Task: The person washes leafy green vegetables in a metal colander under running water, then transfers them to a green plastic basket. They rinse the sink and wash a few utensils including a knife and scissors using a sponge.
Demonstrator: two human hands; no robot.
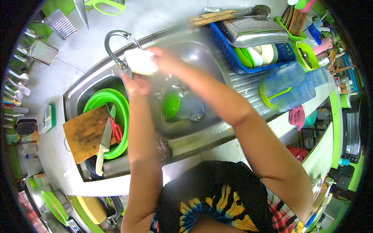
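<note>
A white dish [141, 62], overexposed and blurred, is held between my two hands just below the mouth of the chrome gooseneck faucet [108, 43]. My left hand [137, 84] grips its near side from below. On its right edge is my right hand [166, 60], blurred. Below, the right basin of the stainless steel sink [193, 52] holds a green bowl [171, 105] and clear items that are hard to make out. In the left basin sits a green plastic basin [102, 93]; a wooden cutting board [87, 131], a white-handled knife [102, 151] and red-handled scissors [117, 131] lie across it.
A blue dish rack [253, 70] with plates and a metal tray lid [256, 30] stands on the right. Blue ribbed tumblers [281, 77] lie on the ridged drainboard. At left are a sponge in a holder [48, 118] and a grater [43, 52]; a knife blade [82, 13] shows above.
</note>
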